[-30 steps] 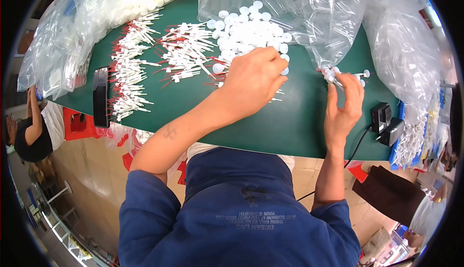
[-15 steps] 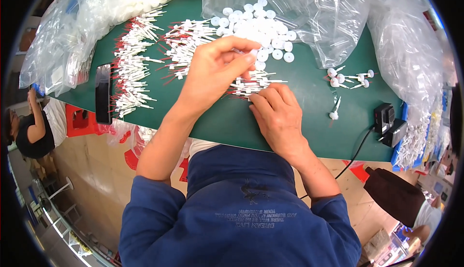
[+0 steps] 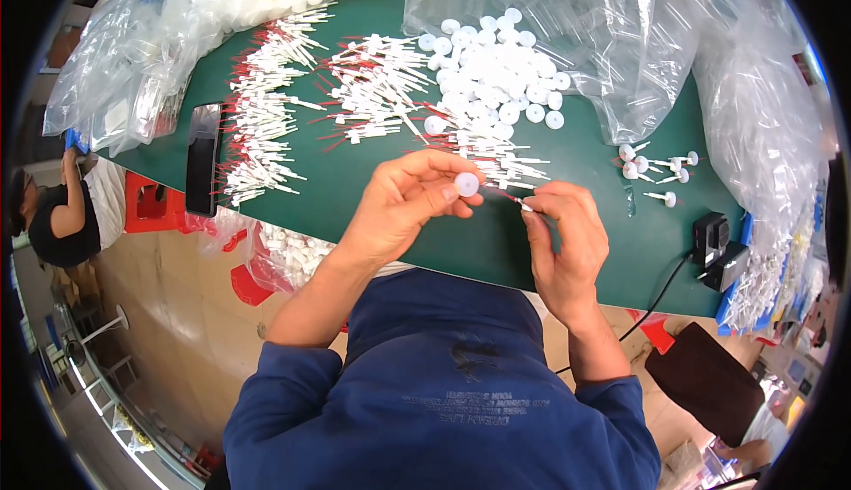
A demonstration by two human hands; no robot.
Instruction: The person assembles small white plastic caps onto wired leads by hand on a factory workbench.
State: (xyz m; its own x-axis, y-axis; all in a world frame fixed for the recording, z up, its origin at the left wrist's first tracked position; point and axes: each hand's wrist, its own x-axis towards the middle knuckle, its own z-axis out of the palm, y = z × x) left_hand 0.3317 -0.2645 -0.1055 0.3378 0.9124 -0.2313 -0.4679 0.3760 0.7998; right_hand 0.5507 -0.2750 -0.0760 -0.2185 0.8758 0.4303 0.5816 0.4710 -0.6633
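Near the front of the green table, my left hand (image 3: 394, 206) pinches a round white plastic disc (image 3: 467, 184) between thumb and fingers. Close beside it on the right, my right hand (image 3: 569, 246) grips a thin white stick with a red end (image 3: 524, 206), the red end pointing at the disc. Just beyond my hands lies a small heap of similar white sticks (image 3: 510, 167) with red ends. A pile of white discs (image 3: 496, 69) spreads behind it. At the right lie several discs with sticks through them (image 3: 669, 198).
More red-ended sticks lie in a long row (image 3: 261, 127) and a clump (image 3: 377, 82) at left. A black phone (image 3: 204, 158) rests near the left edge. Clear plastic bags (image 3: 612, 56) cover the back. A black adapter with a cable (image 3: 711, 240) sits at right.
Both hands have drawn back toward me, and my right hand has lifted a stick from the heap. The disc in my left hand now faces up beside it. The view has shifted slightly.
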